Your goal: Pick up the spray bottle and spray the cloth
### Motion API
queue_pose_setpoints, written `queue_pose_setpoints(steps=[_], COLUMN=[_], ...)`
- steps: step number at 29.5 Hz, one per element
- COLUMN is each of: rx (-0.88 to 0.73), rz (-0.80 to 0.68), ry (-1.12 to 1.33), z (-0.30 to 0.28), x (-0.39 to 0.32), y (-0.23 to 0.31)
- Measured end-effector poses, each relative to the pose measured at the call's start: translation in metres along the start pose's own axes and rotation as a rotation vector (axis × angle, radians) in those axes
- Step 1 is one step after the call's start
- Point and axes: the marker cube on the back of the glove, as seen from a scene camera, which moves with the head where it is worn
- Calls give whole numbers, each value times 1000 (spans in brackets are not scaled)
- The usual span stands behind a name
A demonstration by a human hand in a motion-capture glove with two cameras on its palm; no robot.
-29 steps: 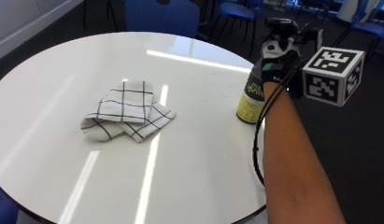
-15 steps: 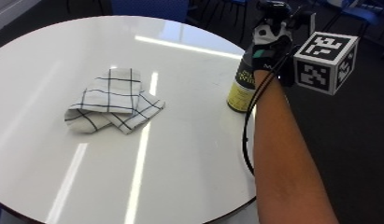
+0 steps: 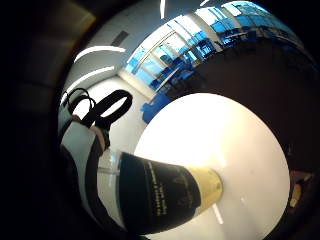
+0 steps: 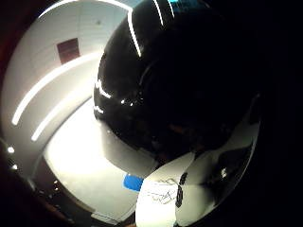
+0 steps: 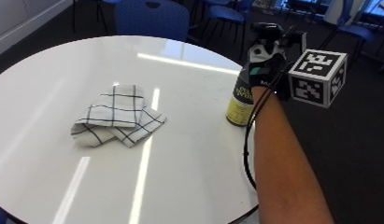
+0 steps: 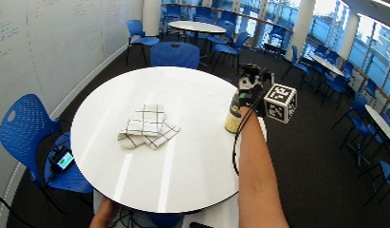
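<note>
Bottle first: your spray bottle [image 5: 241, 100] stands upright near the worktop [image 5: 179, 158] edge at about three o'clock, its long axis vertical, base apparently on the surface. Your gloved right hand [image 5: 264, 65] sits at its upper part, against the neck and head, so the bottle lies directly at your palm; both palm views are filled by its dark body and gold band. Whether your fingers are curled round the neck or only resting against it, you cannot tell from here: the glove, cables and camera mount cover them, and the trigger and nozzle are hidden too. Your target, the checked cloth [image 5: 117, 120], lies folded and bunched toward nine o'clock of the bottle, well apart from it, so the nozzle will likely need turning that way once lifted.
</note>
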Motion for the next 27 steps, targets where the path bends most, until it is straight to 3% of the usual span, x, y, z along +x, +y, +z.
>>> queue_pose_setpoints(steps=[12, 27], rx=[-91, -127], rz=[-118, -513], ry=[66, 435], z=[8, -2], x=[1, -50], y=[11, 21])
